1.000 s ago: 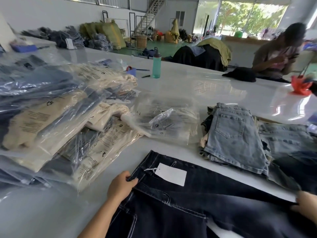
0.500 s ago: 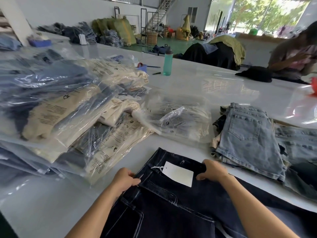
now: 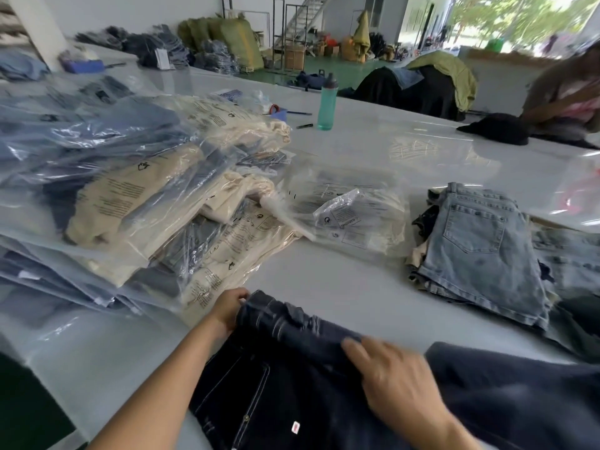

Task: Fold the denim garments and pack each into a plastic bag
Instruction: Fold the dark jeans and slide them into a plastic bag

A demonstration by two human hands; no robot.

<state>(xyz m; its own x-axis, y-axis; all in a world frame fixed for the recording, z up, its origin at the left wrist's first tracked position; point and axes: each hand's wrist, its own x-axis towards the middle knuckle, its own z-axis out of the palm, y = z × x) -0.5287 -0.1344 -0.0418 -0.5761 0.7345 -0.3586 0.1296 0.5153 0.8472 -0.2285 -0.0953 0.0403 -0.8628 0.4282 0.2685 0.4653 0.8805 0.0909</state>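
Observation:
Dark denim jeans lie at the table's near edge, their waistband folded over toward me. My left hand grips the fold's left corner. Blurred with motion, my right hand lies on the folded fabric, its fingers curled over the edge. A stack of empty plastic bags lies beyond the jeans. Light blue denim shorts top a garment pile on the right. Bagged garments are heaped on the left.
The white table stretches away ahead. A teal water bottle stands at mid table with pens beside it. A black cloth lies far right, where another person sits. Fabric piles line the back.
Both hands have folded the waistband over toward me, which hides the white tag. My right hand came from the far right to the waistband, then down onto the fold.

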